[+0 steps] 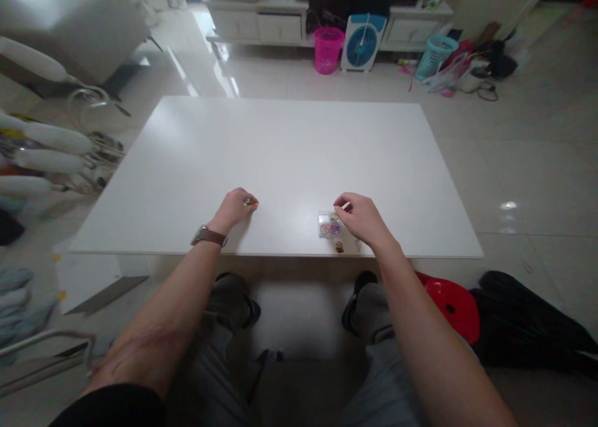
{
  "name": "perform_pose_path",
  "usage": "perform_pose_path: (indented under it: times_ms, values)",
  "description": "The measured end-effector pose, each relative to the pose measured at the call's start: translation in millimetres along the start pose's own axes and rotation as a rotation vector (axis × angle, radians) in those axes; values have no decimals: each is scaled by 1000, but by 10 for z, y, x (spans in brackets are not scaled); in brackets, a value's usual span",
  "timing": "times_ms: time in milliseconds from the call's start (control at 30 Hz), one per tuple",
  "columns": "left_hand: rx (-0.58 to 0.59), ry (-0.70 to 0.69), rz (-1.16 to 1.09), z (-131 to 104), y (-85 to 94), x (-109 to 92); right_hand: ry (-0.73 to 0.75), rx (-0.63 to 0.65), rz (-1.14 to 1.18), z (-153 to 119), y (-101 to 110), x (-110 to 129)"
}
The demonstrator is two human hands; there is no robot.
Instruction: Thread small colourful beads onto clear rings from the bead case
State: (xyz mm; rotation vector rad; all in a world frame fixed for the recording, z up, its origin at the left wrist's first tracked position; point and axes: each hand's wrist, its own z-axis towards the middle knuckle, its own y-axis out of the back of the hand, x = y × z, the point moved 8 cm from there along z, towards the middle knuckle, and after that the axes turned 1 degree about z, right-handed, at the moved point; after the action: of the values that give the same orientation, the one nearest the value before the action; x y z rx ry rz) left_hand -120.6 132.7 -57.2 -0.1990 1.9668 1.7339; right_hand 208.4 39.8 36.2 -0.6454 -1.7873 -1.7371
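Brown strap of a wristwatch (211, 236) at far left, on the left wrist. Left hand (237, 206) low over the white table (289, 147), thumb and fingers pinched on a small green-and-orange piece (251, 202); whether one bit or several, I cannot tell. Likely very light, probably hard plastic and slick; best nipped by its edges between fingertip pads, since a loose pinch could let it skitter across the smooth top.

Bare tabletop, then a clear compartment box (323, 217) near the front edge, pink and purple bits (331, 229) lying in it. Judged thin, stiff, light; its walls may crack under a hard squeeze. Steady it by two opposite sides, keeping it level (tilting would probably spill the contents).

Just below the box, towards the table's front edge, a small yellow-and-dark trinket (339, 247), loose; likely light too, easiest taken by its sides.

Right hand (357, 215) at the box's right side, fingers curled, thumb near the index; cannot tell whether anything is pinched there.
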Motion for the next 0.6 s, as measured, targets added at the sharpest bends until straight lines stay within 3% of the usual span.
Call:
perform_pose_path:
  times_ms: [233, 333, 467, 600]
  values:
    - [51, -48, -28, -32, -24, -25, 0, 80, -140, -25, -44, -79]
    - [43, -69, -41, -73, 54, -45, 28, 115, -157, -21, -87, -90]
    - [-63, -72, -74, -157, 306, -177, 22, 123, -180, -1, -82, -145]
    - [-244, -86, -131, -308, 481, -587, -58, 122, -240, -4, -76, -241]
